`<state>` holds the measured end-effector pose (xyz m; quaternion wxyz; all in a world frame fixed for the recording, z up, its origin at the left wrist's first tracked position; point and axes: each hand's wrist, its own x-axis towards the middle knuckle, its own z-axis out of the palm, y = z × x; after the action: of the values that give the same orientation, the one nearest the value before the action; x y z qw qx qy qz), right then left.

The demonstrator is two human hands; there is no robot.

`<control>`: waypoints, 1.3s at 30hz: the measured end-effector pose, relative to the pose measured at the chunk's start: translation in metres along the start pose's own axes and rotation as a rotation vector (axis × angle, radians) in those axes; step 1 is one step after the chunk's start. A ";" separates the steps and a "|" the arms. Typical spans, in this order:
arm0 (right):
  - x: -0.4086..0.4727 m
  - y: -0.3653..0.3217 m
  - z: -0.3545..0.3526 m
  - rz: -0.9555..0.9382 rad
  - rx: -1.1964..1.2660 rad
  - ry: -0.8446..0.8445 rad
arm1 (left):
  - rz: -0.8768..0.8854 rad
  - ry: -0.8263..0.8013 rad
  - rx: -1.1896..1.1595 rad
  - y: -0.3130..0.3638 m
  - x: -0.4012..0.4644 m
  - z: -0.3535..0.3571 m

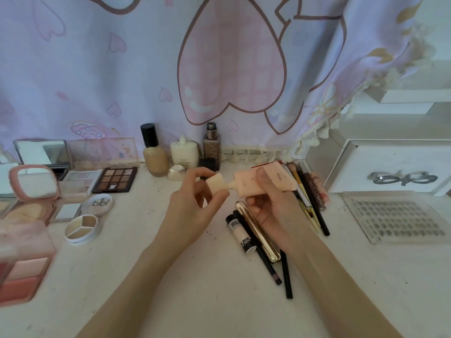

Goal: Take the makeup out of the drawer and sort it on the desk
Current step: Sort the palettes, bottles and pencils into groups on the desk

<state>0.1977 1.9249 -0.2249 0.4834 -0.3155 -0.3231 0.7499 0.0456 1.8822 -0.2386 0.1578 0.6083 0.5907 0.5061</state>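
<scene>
Hands meet above the middle of the pale, speckled worktop (207, 276). The right hand (271, 208) has its fingers (262, 178) wrapped round a soft, flat peach-pink squeeze tube (266, 182), held level with its nozzle pointing left; the left hand (192, 203) pinches the tube's blocky, matte peach cap (216, 184) between thumb and fingertips — cap and nozzle almost touching, though whether threaded on I cannot tell. Directly below the tube lie a glossy gold metal cylinder (258, 232), a small cream bottle with black lettering (240, 234) and thin black pencils (285, 276). Left of the tube sits a dark rectangular eyeshadow palette of brown pans (114, 179), with round compacts beyond it. Behind the tube stands a glass foundation bottle with a black cap (153, 151). Right of the tube — a clear ridged plastic tray (395, 217).
</scene>
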 end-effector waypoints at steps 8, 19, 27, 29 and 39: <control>0.031 -0.043 -0.004 0.170 -0.096 0.015 | -0.188 -0.027 0.122 -0.021 0.006 -0.001; 0.099 -0.037 0.027 0.192 -1.023 0.057 | -0.287 0.030 0.179 -0.026 0.008 -0.006; 0.116 -0.022 0.030 0.177 -1.254 0.070 | -0.284 -0.010 0.280 -0.031 0.013 -0.002; 0.117 -0.022 0.030 0.121 -1.381 0.092 | -0.286 0.007 0.265 -0.032 0.012 -0.002; 0.098 -0.026 0.024 -0.172 -1.500 0.159 | -0.283 0.067 0.270 -0.034 0.014 0.001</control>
<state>0.1597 2.0206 -0.2058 0.2179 -0.5866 -0.7340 0.2640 0.0244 1.9034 -0.2598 0.1248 0.5177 0.7377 0.4149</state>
